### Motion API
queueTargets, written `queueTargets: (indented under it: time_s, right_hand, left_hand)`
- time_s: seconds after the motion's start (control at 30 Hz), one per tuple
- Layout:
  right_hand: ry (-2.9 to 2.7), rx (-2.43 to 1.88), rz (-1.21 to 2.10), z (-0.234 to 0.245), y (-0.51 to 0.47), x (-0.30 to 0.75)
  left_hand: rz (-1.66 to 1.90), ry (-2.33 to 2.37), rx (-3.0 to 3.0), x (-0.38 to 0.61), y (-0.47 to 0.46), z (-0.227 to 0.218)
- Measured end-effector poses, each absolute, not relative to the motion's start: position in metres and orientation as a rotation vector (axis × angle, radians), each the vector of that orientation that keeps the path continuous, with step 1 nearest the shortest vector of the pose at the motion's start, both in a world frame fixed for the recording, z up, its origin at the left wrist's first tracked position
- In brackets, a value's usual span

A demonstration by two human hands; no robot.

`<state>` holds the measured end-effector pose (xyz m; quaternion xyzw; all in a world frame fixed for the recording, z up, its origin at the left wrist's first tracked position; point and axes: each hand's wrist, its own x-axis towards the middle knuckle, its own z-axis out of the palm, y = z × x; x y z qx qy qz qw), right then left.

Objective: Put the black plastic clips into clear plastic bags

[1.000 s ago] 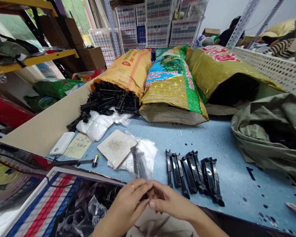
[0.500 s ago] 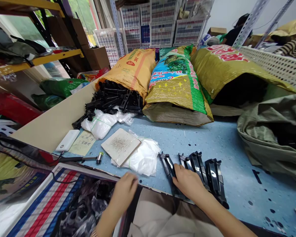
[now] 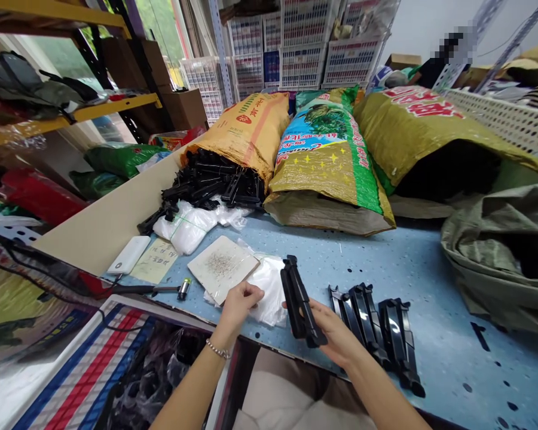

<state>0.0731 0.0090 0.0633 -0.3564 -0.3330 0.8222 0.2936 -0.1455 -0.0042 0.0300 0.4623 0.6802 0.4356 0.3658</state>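
My right hand (image 3: 332,332) grips a long black plastic part (image 3: 299,301), raised and tilted above the front of the table. Several similar black parts (image 3: 376,331) lie side by side just right of that hand. My left hand (image 3: 241,306) is closed, thumb and fingertips together, over the near edge of the stack of clear plastic bags (image 3: 269,286). Whether anything is between its fingertips is hidden. A square, speckled tile (image 3: 222,266) rests partly on these bags, just beyond my left hand.
A hammer-like tool (image 3: 183,289), a white device (image 3: 128,255) and a handwritten note (image 3: 155,263) lie at left. Behind stand an orange sack (image 3: 246,131) spilling black parts, a green-gold sack (image 3: 327,173) and an olive sack (image 3: 421,128). A striped bag (image 3: 85,364) sits below the table edge.
My right hand has lifted one black part off the table from the left end of the row. My left hand has moved forward to the plastic bags.
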Motion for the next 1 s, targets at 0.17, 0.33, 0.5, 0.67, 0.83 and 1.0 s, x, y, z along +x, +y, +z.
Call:
queueTargets:
  time_s: [0.17,0.33,0.5,0.67,0.83,1.0]
  right_hand:
    - [-0.870,-0.910,2.202,0.061,0.018,0.050]
    - [-0.875,-0.867,2.261,0.052,0.025,0.027]
    - [-0.834,-0.979,2.190,0.041,0.038,0.023]
    - [-0.755,-0.966,2.069,0.044,0.025,0.052]
    - [-0.483,-0.798,2.535,0.037,-0.013,0.070]
    - [-0.546,-0.851,2.546,0.021,-0.010,0.056]
  left_hand:
    - [1.247,1.764,1.101,-0.143,-0.005,0.029]
    - [1.290,1.665,1.108,-0.133,-0.001,0.029]
    - [1.323,1.614,1.181,-0.153,-0.007,0.040]
    - [1.206,1.760,1.588,-0.166,-0.018,0.046]
    - [1.077,1.797,1.745,-0.152,-0.022,0.049]
    - [0.950,1.540,1.940,-0.128,-0.052,0.067]
